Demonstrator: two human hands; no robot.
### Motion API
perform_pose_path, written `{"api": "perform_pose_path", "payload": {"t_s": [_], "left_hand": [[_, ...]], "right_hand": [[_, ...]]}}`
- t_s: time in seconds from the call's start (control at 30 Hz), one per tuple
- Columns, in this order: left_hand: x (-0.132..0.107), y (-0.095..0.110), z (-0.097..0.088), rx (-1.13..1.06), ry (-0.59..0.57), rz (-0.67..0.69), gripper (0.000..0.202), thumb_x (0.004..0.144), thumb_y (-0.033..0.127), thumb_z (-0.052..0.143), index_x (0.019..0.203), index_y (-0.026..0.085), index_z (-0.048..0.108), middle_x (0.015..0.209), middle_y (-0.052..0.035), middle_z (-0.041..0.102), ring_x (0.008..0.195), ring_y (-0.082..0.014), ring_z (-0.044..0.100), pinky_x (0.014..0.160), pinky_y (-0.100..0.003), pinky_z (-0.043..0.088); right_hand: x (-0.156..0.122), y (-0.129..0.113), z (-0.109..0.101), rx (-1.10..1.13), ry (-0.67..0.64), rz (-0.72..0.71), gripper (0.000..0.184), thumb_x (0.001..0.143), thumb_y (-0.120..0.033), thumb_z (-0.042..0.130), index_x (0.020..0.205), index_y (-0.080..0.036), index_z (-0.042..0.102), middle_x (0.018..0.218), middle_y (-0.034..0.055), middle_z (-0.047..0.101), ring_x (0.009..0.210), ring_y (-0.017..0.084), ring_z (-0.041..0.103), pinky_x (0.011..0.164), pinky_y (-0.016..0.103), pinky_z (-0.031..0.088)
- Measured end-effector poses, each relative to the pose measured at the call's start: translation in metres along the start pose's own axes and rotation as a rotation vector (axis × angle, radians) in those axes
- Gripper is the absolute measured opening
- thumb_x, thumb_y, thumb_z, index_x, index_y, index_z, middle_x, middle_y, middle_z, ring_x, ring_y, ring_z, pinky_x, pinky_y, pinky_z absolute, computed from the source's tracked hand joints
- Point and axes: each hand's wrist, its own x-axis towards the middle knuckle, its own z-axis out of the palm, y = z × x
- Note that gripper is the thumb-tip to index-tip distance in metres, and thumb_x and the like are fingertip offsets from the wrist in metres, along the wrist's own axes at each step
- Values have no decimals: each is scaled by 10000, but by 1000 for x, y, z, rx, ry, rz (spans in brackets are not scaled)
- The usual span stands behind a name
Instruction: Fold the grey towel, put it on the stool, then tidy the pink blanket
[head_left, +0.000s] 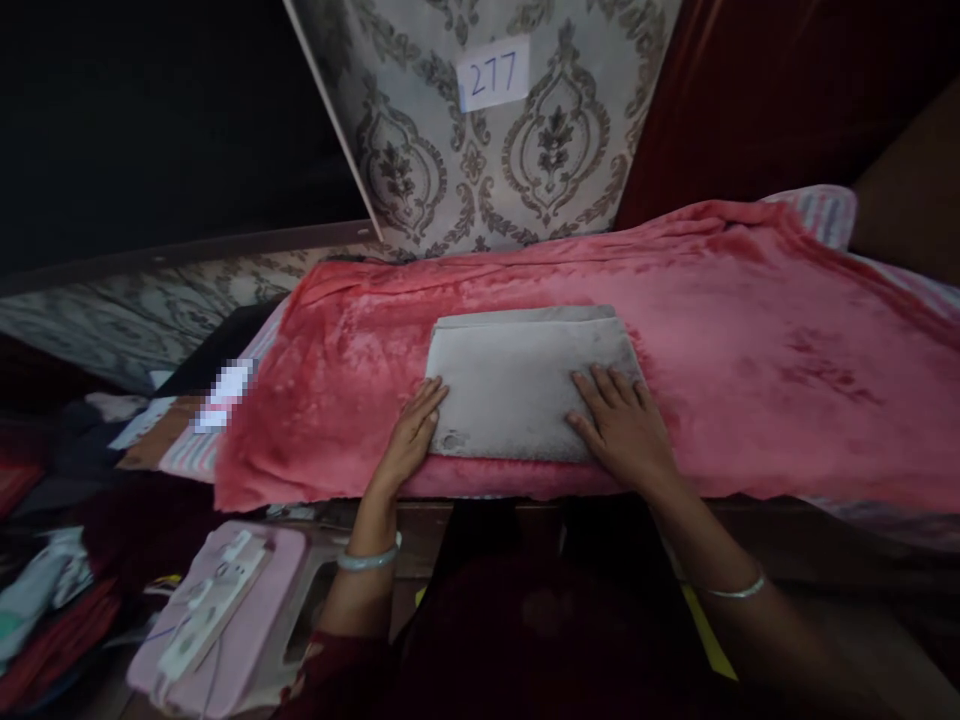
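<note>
A folded grey cloth lies flat as a neat rectangle on a pink plush blanket. Along its far edge a second layer shows, and a small dark mark sits at the near left corner. My left hand rests at the left edge of the cloth, fingers stretched out and the tips touching it. Spread over the right side of the cloth, my right hand presses flat with its fingers apart. Neither hand grips anything.
Behind the blanket stands a patterned wall with a paper label reading 277. A large dark screen is at the upper left. Below left, a power strip lies on a pink stool, beside heaped clothes.
</note>
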Motion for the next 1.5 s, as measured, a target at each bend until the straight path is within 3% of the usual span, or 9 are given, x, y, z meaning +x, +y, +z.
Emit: {"api": "perform_pose_path", "payload": {"t_s": [0.13,0.4,0.57,0.73,0.97,1.27,1.4,1.5], "left_hand": [[-4,1,-2,-16,-10,-26,495,1013,267,333,1479,264,500,1600,-27,396,1494,-175,336,1239,-446,286],[-8,5,-1,-40,15,-23,476,995,310,380,1438,250,543,1589,-39,421,1496,-188,334,1234,-457,295],[-38,10,2,-32,208,-35,394,992,357,414,1279,213,642,1473,-95,557,1376,-217,497,1169,-451,396],[-60,22,9,182,378,23,245,965,337,520,1087,225,700,1163,-108,676,1139,-258,590,1004,-465,475],[-49,43,24,257,445,154,163,966,255,559,984,216,717,960,-76,647,934,-224,570,812,-375,449],[-50,33,24,66,504,185,185,939,214,601,1118,191,637,1053,-76,625,1008,-207,580,878,-358,489],[-46,34,22,90,461,178,78,935,213,602,981,196,662,993,-63,617,955,-202,580,831,-345,484],[-43,39,26,225,449,163,107,939,209,593,906,205,694,966,-65,623,929,-214,568,802,-356,455]], "right_hand": [[-2,3,4,-2,29,-19,652,1016,-513,296,1587,-202,336,1607,119,345,1483,332,277,1178,570,228],[-3,4,7,-13,64,-41,658,1018,-534,268,1580,-200,353,1596,125,365,1463,337,312,1162,570,258],[-3,4,7,-19,58,-38,662,1021,-532,264,1573,-181,367,1598,134,357,1464,335,305,1168,564,255],[-4,6,8,-16,56,-45,659,1021,-524,261,1584,-191,344,1604,124,347,1467,333,297,1165,566,262],[-4,4,8,-26,83,-38,657,1026,-539,246,1569,-193,376,1591,124,373,1464,327,315,1163,557,269],[-4,4,7,-19,80,-46,645,1025,-516,274,1566,-181,378,1589,129,374,1459,336,315,1161,565,267],[-4,4,8,-12,85,-45,650,1024,-532,261,1558,-185,394,1583,122,387,1460,333,318,1163,562,264],[-4,4,8,-15,97,-44,645,1025,-531,263,1556,-191,397,1580,123,392,1456,332,327,1159,566,266]]}}
